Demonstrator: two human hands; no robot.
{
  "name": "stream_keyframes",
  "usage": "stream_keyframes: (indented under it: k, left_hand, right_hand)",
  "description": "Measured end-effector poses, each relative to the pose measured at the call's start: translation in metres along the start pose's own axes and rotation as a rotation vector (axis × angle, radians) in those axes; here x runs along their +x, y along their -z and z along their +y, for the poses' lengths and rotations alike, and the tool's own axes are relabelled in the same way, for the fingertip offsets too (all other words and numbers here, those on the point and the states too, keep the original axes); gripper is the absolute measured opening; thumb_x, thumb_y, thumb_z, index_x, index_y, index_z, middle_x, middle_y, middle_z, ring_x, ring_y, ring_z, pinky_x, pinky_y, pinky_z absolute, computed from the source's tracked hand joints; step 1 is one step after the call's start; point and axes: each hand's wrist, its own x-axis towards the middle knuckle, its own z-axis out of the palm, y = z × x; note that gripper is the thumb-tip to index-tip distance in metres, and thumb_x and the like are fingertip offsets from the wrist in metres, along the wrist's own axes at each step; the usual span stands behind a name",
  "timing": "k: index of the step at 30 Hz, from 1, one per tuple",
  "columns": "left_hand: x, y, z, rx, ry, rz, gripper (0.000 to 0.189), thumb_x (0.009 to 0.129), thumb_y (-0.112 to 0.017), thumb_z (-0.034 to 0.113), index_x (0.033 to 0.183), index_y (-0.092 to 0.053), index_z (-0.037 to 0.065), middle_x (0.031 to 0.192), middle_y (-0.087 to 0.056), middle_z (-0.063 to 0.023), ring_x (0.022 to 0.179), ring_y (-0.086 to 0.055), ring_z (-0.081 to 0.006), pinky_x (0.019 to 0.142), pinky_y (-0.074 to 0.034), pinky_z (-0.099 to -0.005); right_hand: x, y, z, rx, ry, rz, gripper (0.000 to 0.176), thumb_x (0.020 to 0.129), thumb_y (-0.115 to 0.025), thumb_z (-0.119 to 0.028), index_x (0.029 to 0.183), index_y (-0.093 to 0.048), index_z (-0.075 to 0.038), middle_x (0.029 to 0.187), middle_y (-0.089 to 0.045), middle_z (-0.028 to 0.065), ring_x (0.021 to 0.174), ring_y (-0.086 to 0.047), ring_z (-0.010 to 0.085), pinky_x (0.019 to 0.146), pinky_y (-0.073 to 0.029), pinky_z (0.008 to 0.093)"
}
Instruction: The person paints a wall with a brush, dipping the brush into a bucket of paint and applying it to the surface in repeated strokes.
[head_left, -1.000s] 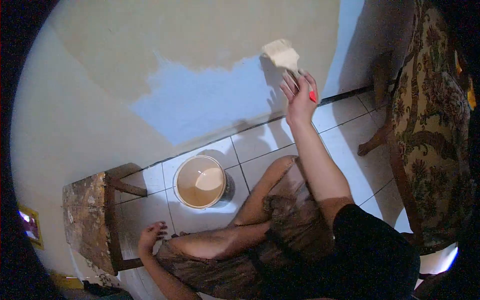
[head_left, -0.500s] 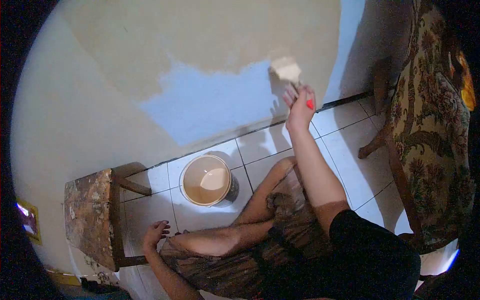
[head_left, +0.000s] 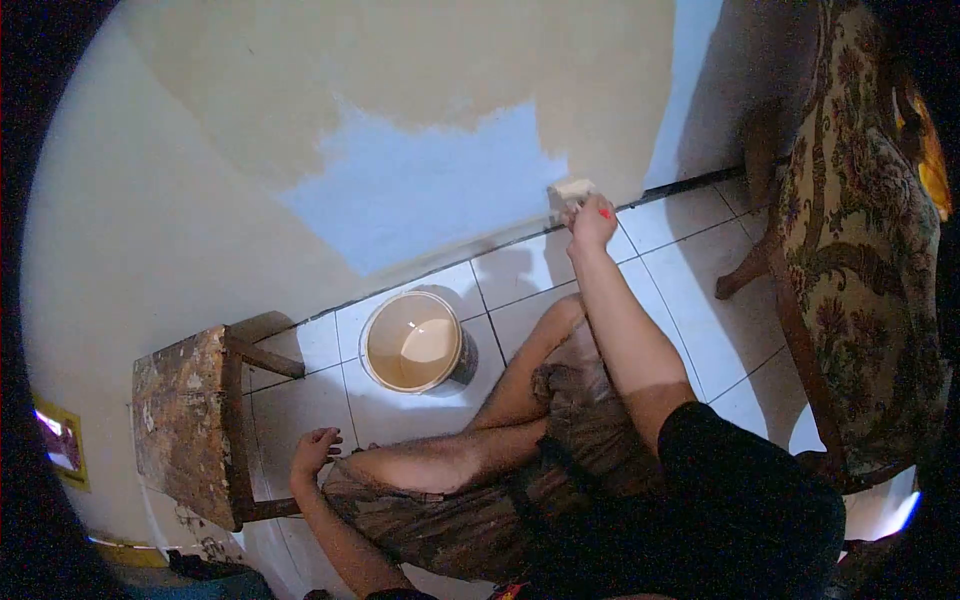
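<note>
My right hand (head_left: 592,220) is wrapped round a paintbrush (head_left: 573,188), whose wide, pale bristles touch the lower part of the wall (head_left: 420,200) just above the floor edge. A bit of red on the handle shows at my fingers. Beige paint surrounds a ragged bluish-white patch to the left of the brush. On the tiles in front of my crossed legs stands a bucket (head_left: 412,343) with cream-coloured paint inside. My left hand (head_left: 317,450) hangs beside my knee with its fingers loosely spread, holding nothing.
A paint-spattered wooden stool (head_left: 185,425) stands at the left, close to the wall. On the right is a chair (head_left: 865,250) with floral upholstery and wooden legs. White floor tiles (head_left: 690,290) run along the wall's dark bottom edge.
My right hand has brought the paintbrush down the wall toward the floor. Beige now covers a strip at the patch's right side. My left hand has stayed near my knee.
</note>
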Motion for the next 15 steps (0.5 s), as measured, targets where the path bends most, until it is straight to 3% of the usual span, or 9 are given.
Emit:
stream_keyframes:
  k: [5, 10, 15]
  left_hand:
    - [0.008, 0.006, -0.012, 0.004, 0.034, 0.0, 0.034, 0.084, -0.052, 0.03, 0.102, -0.058, 0.001, 0.09, -0.062, -0.0106, 0.074, -0.059, -0.0187, 0.062, -0.046, -0.0309]
    - [0.006, 0.0, -0.006, 0.036, 0.072, 0.021, 0.036, 0.082, -0.054, 0.031, 0.102, -0.058, 0.002, 0.089, -0.062, -0.0105, 0.073, -0.059, -0.018, 0.062, -0.046, -0.0307]
    - [0.002, 0.0, -0.003, 0.083, 0.116, 0.025, 0.037, 0.082, -0.053, 0.032, 0.103, -0.058, 0.003, 0.089, -0.062, -0.0094, 0.071, -0.057, -0.0167, 0.061, -0.045, -0.0308]
  right_hand:
    - [-0.008, -0.064, -0.057, 0.231, 0.023, -0.124, 0.017, 0.084, -0.048, -0.015, 0.099, -0.045, -0.006, 0.087, -0.054, 0.0076, 0.075, -0.059, 0.0193, 0.059, -0.05, 0.0312]
    - [-0.036, -0.064, -0.097, 0.398, 0.182, -0.32, 0.02, 0.084, -0.046, -0.012, 0.101, -0.042, -0.002, 0.093, -0.054, 0.0137, 0.08, -0.06, 0.0239, 0.059, -0.051, 0.0324]
    - [-0.008, -0.03, -0.025, 0.23, 0.159, -0.212, 0.025, 0.084, -0.05, -0.018, 0.103, -0.042, -0.005, 0.094, -0.055, 0.0138, 0.078, -0.06, 0.0243, 0.056, -0.05, 0.0322]
